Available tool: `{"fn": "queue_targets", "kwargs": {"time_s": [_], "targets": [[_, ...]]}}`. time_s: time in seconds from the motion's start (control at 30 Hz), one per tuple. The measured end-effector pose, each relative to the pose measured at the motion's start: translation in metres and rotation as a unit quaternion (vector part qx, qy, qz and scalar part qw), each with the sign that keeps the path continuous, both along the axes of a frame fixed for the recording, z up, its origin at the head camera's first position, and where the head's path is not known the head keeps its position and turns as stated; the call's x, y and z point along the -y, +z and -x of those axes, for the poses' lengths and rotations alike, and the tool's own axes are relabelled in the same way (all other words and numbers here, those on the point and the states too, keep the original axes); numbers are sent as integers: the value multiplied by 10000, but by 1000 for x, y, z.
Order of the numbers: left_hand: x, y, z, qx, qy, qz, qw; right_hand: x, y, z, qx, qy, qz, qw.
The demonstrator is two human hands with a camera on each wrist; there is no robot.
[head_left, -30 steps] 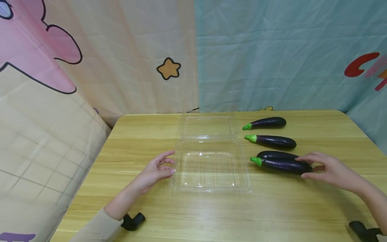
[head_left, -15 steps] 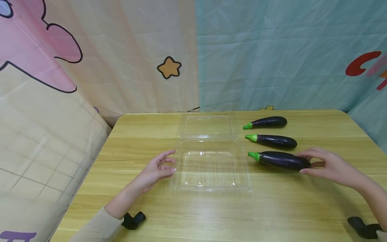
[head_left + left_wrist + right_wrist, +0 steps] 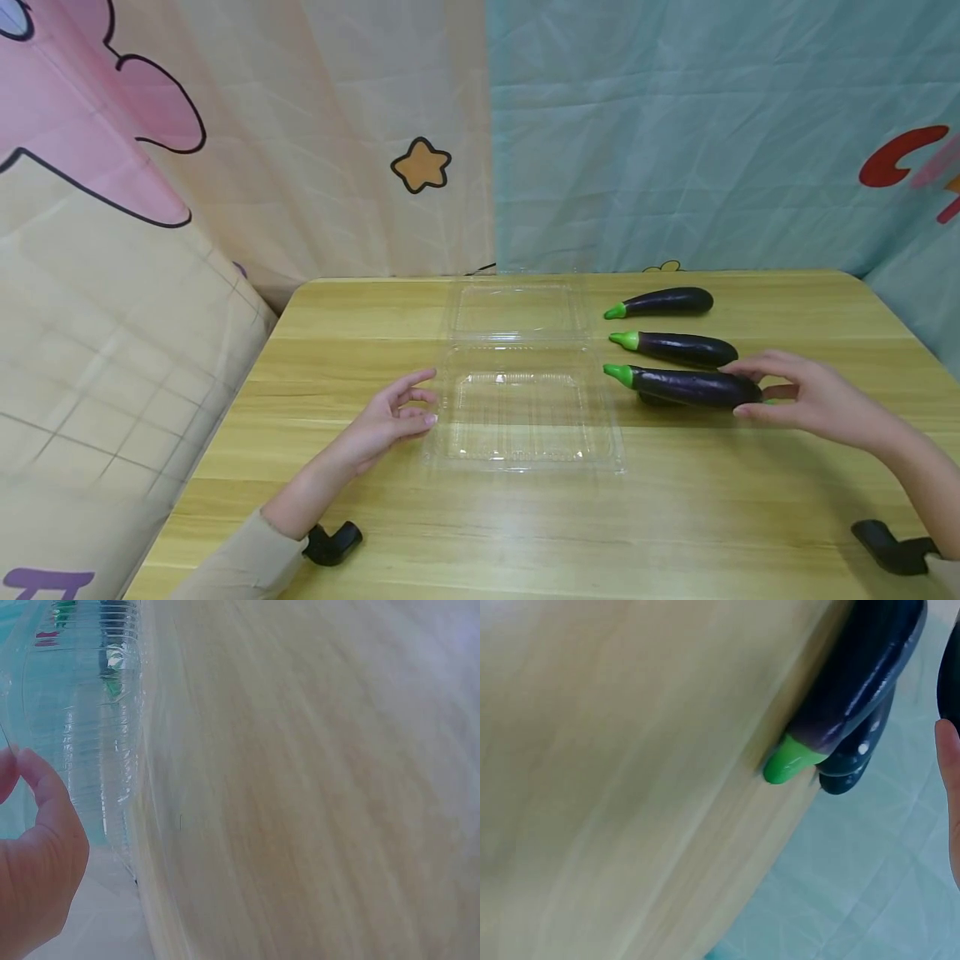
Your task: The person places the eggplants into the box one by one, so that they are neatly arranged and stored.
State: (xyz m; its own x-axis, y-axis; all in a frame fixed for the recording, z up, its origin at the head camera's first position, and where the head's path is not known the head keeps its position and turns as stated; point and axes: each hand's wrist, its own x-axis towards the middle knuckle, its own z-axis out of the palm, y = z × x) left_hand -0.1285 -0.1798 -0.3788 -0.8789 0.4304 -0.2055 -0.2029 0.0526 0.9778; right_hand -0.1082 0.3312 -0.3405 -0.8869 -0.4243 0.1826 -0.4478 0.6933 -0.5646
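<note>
A clear plastic clamshell box lies unfolded on the table, its lid toward the back. My left hand is at the box's left rim with thumb and index finger spread apart; the fingertips appear to touch the rim. My right hand grips the blunt end of a dark purple eggplant, its green stem pointing left at the box. Beneath it lies another eggplant, mostly hidden in the head view, with its green stem toward my right hand. Behind these lie two eggplants, the nearer one and the farther one.
The wooden table ends at a patterned cloth backdrop at the back and a cloth on the left. Black wrist mounts show near the left wrist and near the right one.
My right hand has lifted the eggplant off the one beside it and moved it back and left, over that lower eggplant. My left hand and the box have stayed in place.
</note>
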Motion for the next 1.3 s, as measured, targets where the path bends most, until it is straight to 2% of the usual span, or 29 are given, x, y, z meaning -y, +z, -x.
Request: {"fn": "queue_targets", "kwargs": {"time_s": [0.27,0.67,0.83,1.07,1.3], "targets": [[1,-2,0,11,-1,7,10000,14,9,6,125,19,-45,9999],[1,-2,1,14,-3,51,10000,44,13,21,155,251,-58,9995],[1,-2,1,9,-27,40,10000,58,14,27,235,412,55,9989],[1,-1,1,-6,-49,22,10000,82,17,38,306,898,416,9946],[0,-1,1,-4,-42,44,10000,101,15,48,398,1061,456,9925]]}}
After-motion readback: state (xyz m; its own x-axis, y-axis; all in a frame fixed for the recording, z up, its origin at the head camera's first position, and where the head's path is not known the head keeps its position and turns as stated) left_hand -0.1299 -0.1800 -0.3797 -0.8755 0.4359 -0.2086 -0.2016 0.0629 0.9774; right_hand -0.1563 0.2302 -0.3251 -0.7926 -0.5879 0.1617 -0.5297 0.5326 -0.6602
